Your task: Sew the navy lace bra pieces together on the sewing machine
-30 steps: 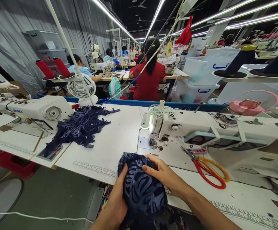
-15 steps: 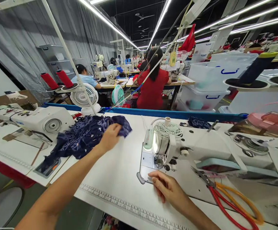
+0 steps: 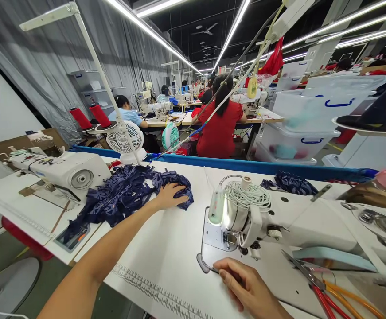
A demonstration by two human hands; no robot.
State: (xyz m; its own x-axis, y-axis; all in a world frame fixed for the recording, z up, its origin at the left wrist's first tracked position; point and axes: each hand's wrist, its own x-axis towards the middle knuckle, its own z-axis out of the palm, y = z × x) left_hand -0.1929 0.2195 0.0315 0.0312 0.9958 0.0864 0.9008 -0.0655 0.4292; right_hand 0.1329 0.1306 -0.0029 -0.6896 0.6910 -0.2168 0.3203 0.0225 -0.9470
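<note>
My left hand (image 3: 170, 196) reaches out across the white table (image 3: 173, 252) and lies on a navy lace piece (image 3: 176, 184) at the right end of a pile of navy lace fabric (image 3: 119, 195); its fingers press flat on the cloth. My right hand (image 3: 246, 288) rests on the table just in front of the white sewing machine (image 3: 262, 217), fingers loosely curled near the needle plate (image 3: 214, 241), holding nothing I can see.
Red- and orange-handled scissors (image 3: 329, 294) lie right of my right hand. A second sewing machine (image 3: 66, 170) stands at the left, a small white fan (image 3: 124, 139) behind the pile. More navy fabric (image 3: 289, 182) lies behind the machine. Other workers sit at tables beyond a blue rail (image 3: 262, 167).
A second ago both hands held a navy lace bundle at the table's near edge. My left hand carried it out to the pile and now presses it down; my right hand settled by the needle plate.
</note>
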